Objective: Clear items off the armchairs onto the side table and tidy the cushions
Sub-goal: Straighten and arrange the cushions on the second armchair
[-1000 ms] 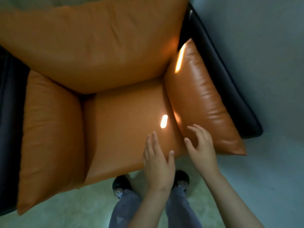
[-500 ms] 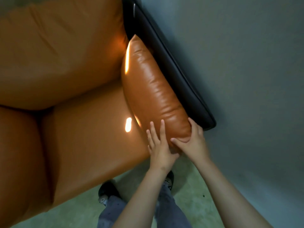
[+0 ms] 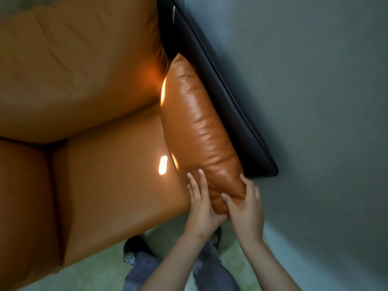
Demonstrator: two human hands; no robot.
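Note:
An orange leather armchair fills the left of the view, with its seat cushion [image 3: 113, 171] and big back cushion [image 3: 73, 66]. The right arm cushion [image 3: 201, 127] stands on edge against the dark armrest frame [image 3: 226, 97]. My right hand [image 3: 245, 204] grips the near end of this arm cushion, thumb on its inner face and fingers round the outer side. My left hand [image 3: 201, 204] presses its straight fingers against the cushion's inner side, next to the seat. Nothing lies on the seat.
A grey wall [image 3: 315, 122] runs close along the chair's right side. Pale green floor [image 3: 100, 271] shows below the seat's front edge, with my legs and dark shoes [image 3: 134, 248] standing on it. The left arm cushion [image 3: 23, 196] is partly in view.
The view has swung right and closer to the right arm cushion. Both hands moved from the seat's front corner onto the cushion's near end, and my right hand has closed round it.

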